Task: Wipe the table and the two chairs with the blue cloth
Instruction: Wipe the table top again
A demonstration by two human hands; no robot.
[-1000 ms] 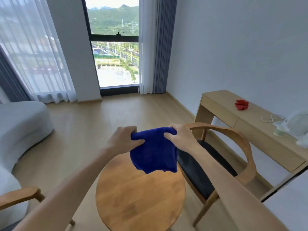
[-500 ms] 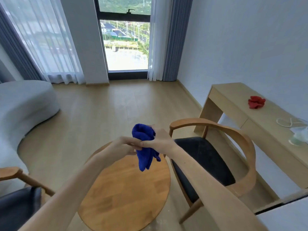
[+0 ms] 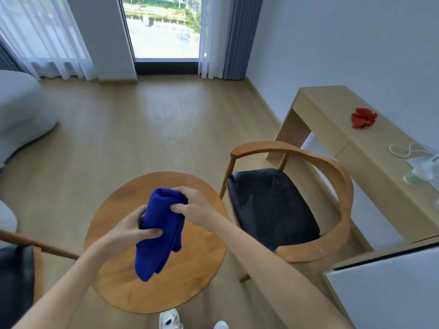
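Item 1, left edge: chair (image 3: 16,276), dark seat and one wooden arm showing, just beside the table.

Item 2, near centre: round wooden table (image 3: 190,269), directly under both hands. I judge it the nearest surface to wipe.

Item 3: left hand (image 3: 128,231), fingers curled round the middle of the blue cloth (image 3: 159,233), thumb pressed on its face.

Item 4: blue cloth, folded into a thick strip held in the air above the tabletop (whether its low end touches the wood I cannot tell). Its long axis runs from far-right to near-left, the free end hanging nearest me.

Item 5: right hand (image 3: 193,206), pinching the cloth's upper, far end; I count it the hand closer to the right chair.

Item 6, right: second chair (image 3: 273,210), black seat, curved back, just beside the table.
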